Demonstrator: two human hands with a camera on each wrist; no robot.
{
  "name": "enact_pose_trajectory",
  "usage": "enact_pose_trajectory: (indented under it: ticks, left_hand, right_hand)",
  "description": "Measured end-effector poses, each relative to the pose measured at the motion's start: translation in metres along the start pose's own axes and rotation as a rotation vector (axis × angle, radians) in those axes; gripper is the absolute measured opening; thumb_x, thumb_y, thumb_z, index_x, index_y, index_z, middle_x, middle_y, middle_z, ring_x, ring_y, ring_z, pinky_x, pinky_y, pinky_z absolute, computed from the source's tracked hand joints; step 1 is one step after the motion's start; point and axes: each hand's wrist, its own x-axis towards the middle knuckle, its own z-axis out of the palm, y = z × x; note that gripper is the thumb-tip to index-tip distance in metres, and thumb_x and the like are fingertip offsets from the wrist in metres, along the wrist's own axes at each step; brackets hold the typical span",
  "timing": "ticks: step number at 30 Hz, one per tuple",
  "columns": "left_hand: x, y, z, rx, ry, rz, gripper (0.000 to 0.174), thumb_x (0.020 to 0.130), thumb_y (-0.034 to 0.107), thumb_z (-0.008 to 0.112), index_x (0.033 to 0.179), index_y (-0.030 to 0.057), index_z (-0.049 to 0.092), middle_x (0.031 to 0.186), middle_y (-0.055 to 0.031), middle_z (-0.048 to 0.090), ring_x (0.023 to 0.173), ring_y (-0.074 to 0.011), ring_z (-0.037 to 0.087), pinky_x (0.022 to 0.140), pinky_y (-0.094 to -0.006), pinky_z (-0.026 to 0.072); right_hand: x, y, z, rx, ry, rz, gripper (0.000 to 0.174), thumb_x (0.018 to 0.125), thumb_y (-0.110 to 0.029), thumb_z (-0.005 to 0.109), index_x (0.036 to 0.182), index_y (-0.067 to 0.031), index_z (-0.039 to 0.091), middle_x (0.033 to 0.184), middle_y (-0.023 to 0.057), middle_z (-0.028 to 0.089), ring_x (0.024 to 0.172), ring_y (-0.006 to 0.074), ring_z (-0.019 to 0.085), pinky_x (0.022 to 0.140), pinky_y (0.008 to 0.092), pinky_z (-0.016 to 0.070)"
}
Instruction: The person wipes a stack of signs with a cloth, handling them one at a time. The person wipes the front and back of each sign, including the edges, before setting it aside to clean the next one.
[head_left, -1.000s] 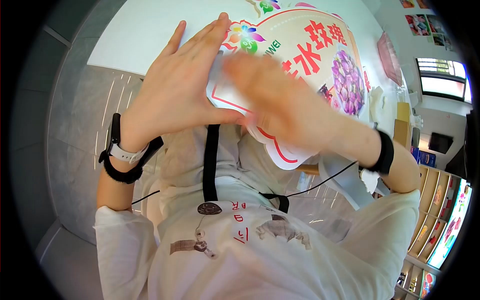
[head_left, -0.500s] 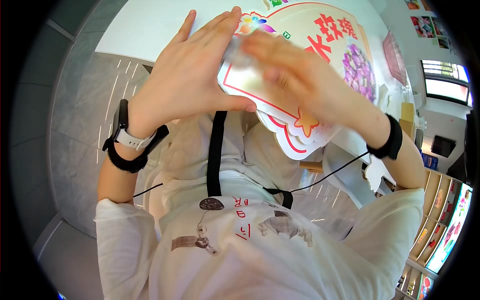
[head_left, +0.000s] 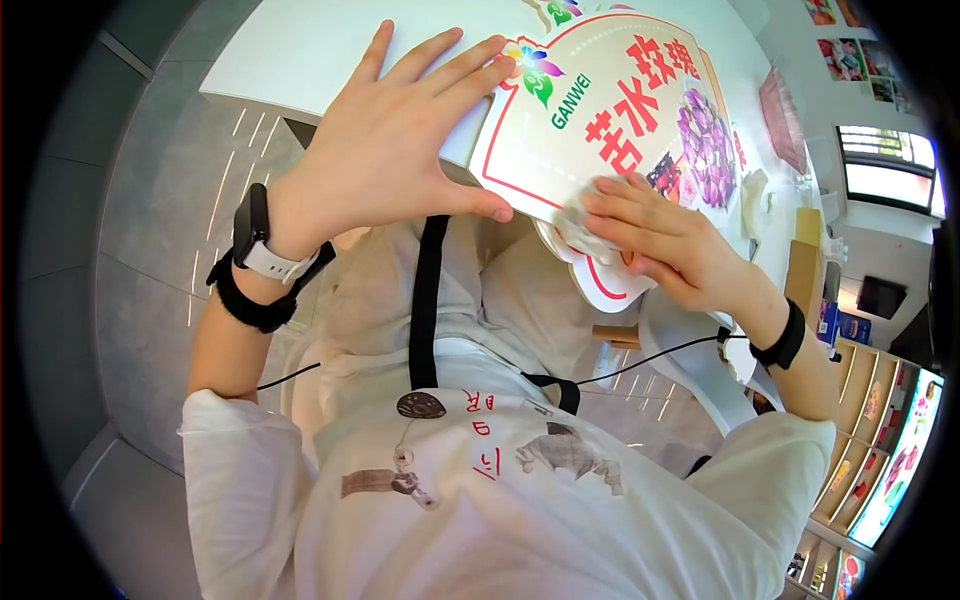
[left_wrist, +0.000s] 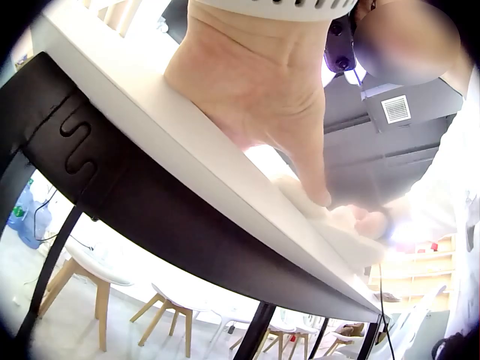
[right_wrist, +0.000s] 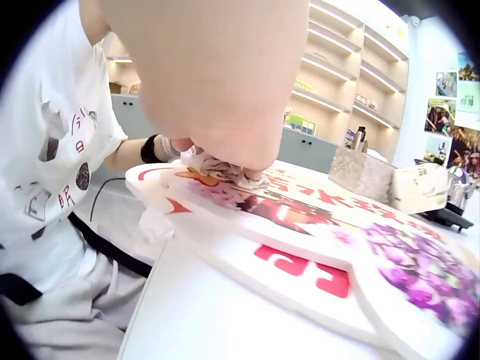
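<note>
A shaped sign board (head_left: 540, 140) with red characters, a flower logo and purple blossoms lies on the white table (head_left: 300, 60). Another cut-out board (head_left: 600, 290) shows beneath its near edge. My left hand (head_left: 400, 140) spreads over the sign's left side, fingertips by the flower logo and thumb stretched along the near edge. Against the sign's near edge, my right hand (head_left: 675, 245) holds a crumpled white tissue (head_left: 575, 230). From the right wrist view, the wad of tissue (right_wrist: 217, 166) is bunched under the fingers, pressed to the printed face.
A pink basket (head_left: 783, 120) stands toward the table's far right. In the right wrist view, a grey box (right_wrist: 361, 172) sits behind the sign. White chairs (left_wrist: 176, 296) with wooden legs stand below the table edge.
My right hand has moved with the tissue from beside the left hand, rightward and nearer along the sign, uncovering the green lettering. My left hand stays spread at the left side.
</note>
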Motion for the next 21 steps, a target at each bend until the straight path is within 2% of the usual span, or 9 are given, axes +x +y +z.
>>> enact_pose_trajectory:
  ticks: [3, 4, 8, 11, 12, 13, 17, 18, 21]
  left_hand:
    - [0.002, 0.000, 0.001, 0.032, -0.001, 0.003, 0.108, 0.055, 0.058, 0.078, 0.145, 0.0147, 0.036, 0.150, -0.0027, 0.037, 0.138, -0.0304, 0.033, 0.113, -0.0589, 0.0168]
    - [0.002, 0.001, 0.002, 0.044, 0.007, 0.005, 0.107, 0.056, 0.057, 0.079, 0.145, 0.0150, 0.035, 0.150, -0.0027, 0.036, 0.137, -0.0305, 0.033, 0.112, -0.0592, 0.0169]
    - [0.006, 0.010, -0.002, 0.081, -0.001, 0.004, 0.098, 0.063, 0.044, 0.077, 0.146, 0.0158, 0.033, 0.151, -0.0028, 0.034, 0.136, -0.0301, 0.034, 0.112, -0.0608, 0.0171]
    - [0.002, 0.010, 0.005, 0.100, 0.064, 0.028, 0.089, 0.068, 0.032, 0.074, 0.146, 0.0166, 0.033, 0.151, -0.0029, 0.033, 0.136, -0.0296, 0.035, 0.111, -0.0613, 0.0173]
    - [0.001, 0.007, 0.002, 0.179, 0.002, 0.024, 0.082, 0.073, 0.033, 0.070, 0.145, 0.0159, 0.034, 0.152, -0.0028, 0.033, 0.136, -0.0287, 0.034, 0.111, -0.0616, 0.0176]
    - [-0.001, 0.006, 0.003, 0.156, 0.021, 0.023, 0.081, 0.074, 0.033, 0.070, 0.145, 0.0157, 0.035, 0.152, -0.0028, 0.033, 0.136, -0.0285, 0.035, 0.111, -0.0616, 0.0176]
    - [0.001, 0.011, 0.008, 0.109, 0.072, -0.001, 0.079, 0.075, 0.034, 0.070, 0.144, 0.0149, 0.036, 0.150, -0.0031, 0.036, 0.136, -0.0281, 0.036, 0.111, -0.0617, 0.0180]
    - [0.001, 0.011, 0.008, 0.108, 0.071, -0.008, 0.079, 0.075, 0.034, 0.070, 0.144, 0.0146, 0.036, 0.150, -0.0031, 0.036, 0.135, -0.0281, 0.036, 0.111, -0.0618, 0.0182]
    - [0.002, 0.013, 0.010, 0.123, 0.081, -0.008, 0.080, 0.073, 0.032, 0.071, 0.143, 0.0148, 0.036, 0.149, -0.0030, 0.037, 0.135, -0.0283, 0.037, 0.111, -0.0619, 0.0181]
  right_hand:
    - [-0.023, -0.002, -0.003, 0.010, -0.055, 0.068, 0.046, 0.089, -0.008, 0.053, 0.134, -0.0016, 0.049, 0.140, 0.0121, 0.049, 0.134, 0.0347, 0.039, 0.114, 0.0487, 0.0253]
    - [-0.020, -0.003, -0.004, 0.022, -0.050, 0.062, 0.045, 0.090, -0.012, 0.053, 0.134, -0.0016, 0.049, 0.141, 0.0123, 0.048, 0.136, 0.0350, 0.036, 0.114, 0.0485, 0.0248]
    - [0.032, -0.006, 0.000, 0.041, 0.018, -0.082, 0.045, 0.093, -0.019, 0.053, 0.133, -0.0010, 0.049, 0.141, 0.0117, 0.047, 0.135, 0.0360, 0.036, 0.113, 0.0457, 0.0293]
    - [0.070, -0.008, 0.005, 0.005, 0.050, -0.191, 0.045, 0.094, -0.021, 0.053, 0.133, -0.0003, 0.048, 0.140, 0.0110, 0.048, 0.133, 0.0359, 0.038, 0.111, 0.0431, 0.0325]
    - [0.077, -0.008, 0.004, -0.019, 0.031, -0.203, 0.045, 0.094, -0.022, 0.053, 0.133, -0.0001, 0.048, 0.139, 0.0108, 0.048, 0.132, 0.0357, 0.039, 0.111, 0.0424, 0.0333]
    - [0.081, -0.009, 0.005, -0.044, 0.008, -0.216, 0.045, 0.094, -0.023, 0.053, 0.133, 0.0001, 0.047, 0.139, 0.0106, 0.048, 0.131, 0.0355, 0.040, 0.110, 0.0417, 0.0342]
    - [0.042, -0.011, -0.002, -0.095, -0.030, -0.151, 0.048, 0.090, -0.014, 0.054, 0.135, -0.0004, 0.046, 0.139, 0.0127, 0.048, 0.133, 0.0332, 0.039, 0.110, 0.0469, 0.0341]
    - [0.032, -0.014, -0.005, -0.093, -0.069, -0.111, 0.051, 0.087, -0.011, 0.052, 0.137, -0.0007, 0.043, 0.140, 0.0136, 0.047, 0.134, 0.0322, 0.039, 0.111, 0.0485, 0.0317]
    - [0.032, -0.018, -0.002, -0.063, -0.064, -0.074, 0.050, 0.088, -0.009, 0.050, 0.137, -0.0006, 0.043, 0.139, 0.0133, 0.047, 0.134, 0.0319, 0.039, 0.112, 0.0472, 0.0295]
